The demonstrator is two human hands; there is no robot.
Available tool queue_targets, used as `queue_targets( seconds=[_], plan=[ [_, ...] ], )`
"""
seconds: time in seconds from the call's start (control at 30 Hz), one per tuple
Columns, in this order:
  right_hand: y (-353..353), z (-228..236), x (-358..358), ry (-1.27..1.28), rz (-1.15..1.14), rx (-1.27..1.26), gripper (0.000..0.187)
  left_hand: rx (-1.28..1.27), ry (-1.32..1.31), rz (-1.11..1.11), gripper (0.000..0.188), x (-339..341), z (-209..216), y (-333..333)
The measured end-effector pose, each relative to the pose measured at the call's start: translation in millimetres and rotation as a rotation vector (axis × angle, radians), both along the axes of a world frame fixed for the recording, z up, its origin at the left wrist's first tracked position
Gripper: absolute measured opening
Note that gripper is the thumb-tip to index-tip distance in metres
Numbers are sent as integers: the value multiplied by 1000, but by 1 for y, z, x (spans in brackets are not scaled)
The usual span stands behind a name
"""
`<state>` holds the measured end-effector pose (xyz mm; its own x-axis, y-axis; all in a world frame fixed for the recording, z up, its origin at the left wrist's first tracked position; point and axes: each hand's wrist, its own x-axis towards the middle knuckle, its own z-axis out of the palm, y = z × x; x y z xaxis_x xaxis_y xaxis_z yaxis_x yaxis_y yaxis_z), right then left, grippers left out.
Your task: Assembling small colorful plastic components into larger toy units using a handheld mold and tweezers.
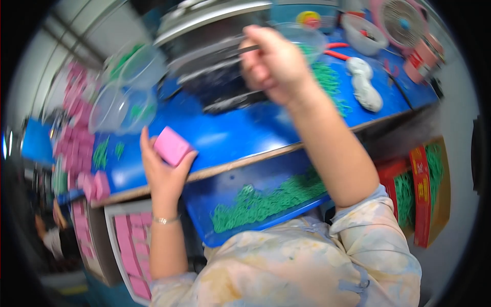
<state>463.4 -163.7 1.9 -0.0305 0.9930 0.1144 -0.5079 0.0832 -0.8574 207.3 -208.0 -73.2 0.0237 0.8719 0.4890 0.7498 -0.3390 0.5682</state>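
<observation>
My left hand (166,166) is closed round a small pink block (173,146), thumb on one side and fingers on the other, just above the front part of the blue table (215,146). Higher up, my right hand (276,64) is raised in front of a dark metal machine (209,56). Its fingers are curled round a thin dark bar (249,49). Blur hides whether that bar is a loose tool or part of the machine. Below the table edge, a blue tray (204,222) by my lap holds a heap of green rubber-band-like loops (261,202).
Clear plastic tubs (105,110) stand at the left beside stacked pink blocks (76,146). Red-handled pliers (337,51), a white lumpy object (365,84) and a pink fan (401,23) are at the right. A white crate (110,217) holds pink blocks; red boxes (420,197) hold green loops.
</observation>
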Motion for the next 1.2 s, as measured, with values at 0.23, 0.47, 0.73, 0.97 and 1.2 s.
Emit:
queue_targets(
  seconds=[0.23, 0.47, 0.73, 0.97, 1.2],
  plan=[
    [4, -7, 4, -29, 151, 165, 44, 360, 407, 30, 96, -69, 0, -69],
    [10, -10, 26, -28, 186, 86, 39, 205, 445, 866, 75, -228, -9, -147],
    [16, -15, 34, -32, 181, 79, 38, -492, 102, 840, 79, -242, -107, -180],
    [15, -14, 28, -28, 195, 109, 39, -577, 100, 865, 74, -247, -146, -161],
    [7, -10, 34, -51, 150, 128, 40, -780, 373, 899, 54, -251, -83, -194]
  ],
)
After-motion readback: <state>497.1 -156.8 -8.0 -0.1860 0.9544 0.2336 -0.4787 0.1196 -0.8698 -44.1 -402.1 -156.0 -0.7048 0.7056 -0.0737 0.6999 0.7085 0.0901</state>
